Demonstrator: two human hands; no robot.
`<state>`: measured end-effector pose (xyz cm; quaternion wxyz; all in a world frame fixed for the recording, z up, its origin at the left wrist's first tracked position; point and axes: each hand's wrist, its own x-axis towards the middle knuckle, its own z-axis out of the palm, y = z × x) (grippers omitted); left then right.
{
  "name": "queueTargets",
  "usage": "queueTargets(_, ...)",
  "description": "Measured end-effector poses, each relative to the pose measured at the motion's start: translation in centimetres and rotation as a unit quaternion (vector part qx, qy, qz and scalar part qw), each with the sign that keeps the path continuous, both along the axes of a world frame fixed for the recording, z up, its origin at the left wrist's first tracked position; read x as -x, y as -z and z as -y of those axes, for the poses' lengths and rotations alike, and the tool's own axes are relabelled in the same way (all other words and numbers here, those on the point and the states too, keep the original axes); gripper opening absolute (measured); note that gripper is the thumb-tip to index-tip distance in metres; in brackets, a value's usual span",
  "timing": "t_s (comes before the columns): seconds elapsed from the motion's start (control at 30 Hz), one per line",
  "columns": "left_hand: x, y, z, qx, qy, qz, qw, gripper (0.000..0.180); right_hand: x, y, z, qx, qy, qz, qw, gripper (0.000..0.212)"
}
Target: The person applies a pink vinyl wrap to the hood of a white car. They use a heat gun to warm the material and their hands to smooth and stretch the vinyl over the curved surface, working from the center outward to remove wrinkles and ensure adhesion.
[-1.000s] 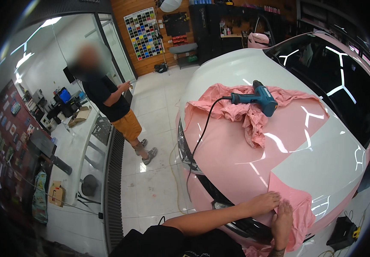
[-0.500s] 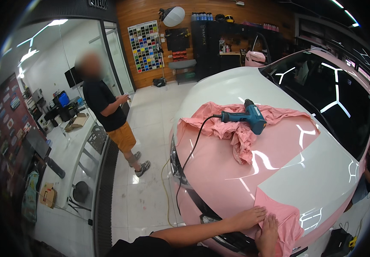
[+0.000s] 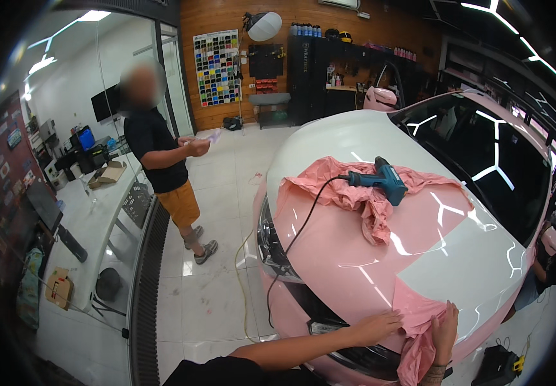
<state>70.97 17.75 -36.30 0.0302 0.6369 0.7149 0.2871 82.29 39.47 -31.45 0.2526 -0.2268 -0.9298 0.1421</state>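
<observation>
My left hand [image 3: 379, 326] lies with its fingers stretched out on the car's hood, the fingertips at the left edge of a loose flap of pink vinyl wrap film [image 3: 413, 311]. At that flap's right edge, my right hand [image 3: 445, 327] grips the film, fingers pointing up; part of its grip is hidden. The flap hangs in folds over the car's front edge. Farther up the white and pink hood [image 3: 336, 270], a teal heat gun [image 3: 381, 181] lies on a crumpled bunch of pink film [image 3: 375, 219]. Its black cord runs down over the front.
Another person [image 3: 157, 151] stands at the left, a small pale piece in their hands. A yellow cable [image 3: 242, 283] crosses the tiled floor. Behind glass stands a white table [image 3: 98, 212]. At the right, someone crouches by the car [image 3: 548, 257], near a black case [image 3: 498, 365].
My right hand has moved right, from beside my left hand to the flap's far edge, and the flap is gathered differently. The other person's hands have come up. My view has shifted slightly.
</observation>
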Motion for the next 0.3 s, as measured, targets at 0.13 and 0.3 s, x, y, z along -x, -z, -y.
queueTargets(0.13,3.0,-0.7,13.4,-0.086,-0.225,0.282,0.929,0.021,-1.7,2.9,-1.5,-0.015,0.009,0.018,1.000,0.055)
queueTargets(0.3,17.6,1.1,34.2,-0.582,-0.357,0.509,0.524,0.020,-1.5,5.7,-2.0,-0.025,0.018,0.018,0.999,0.058)
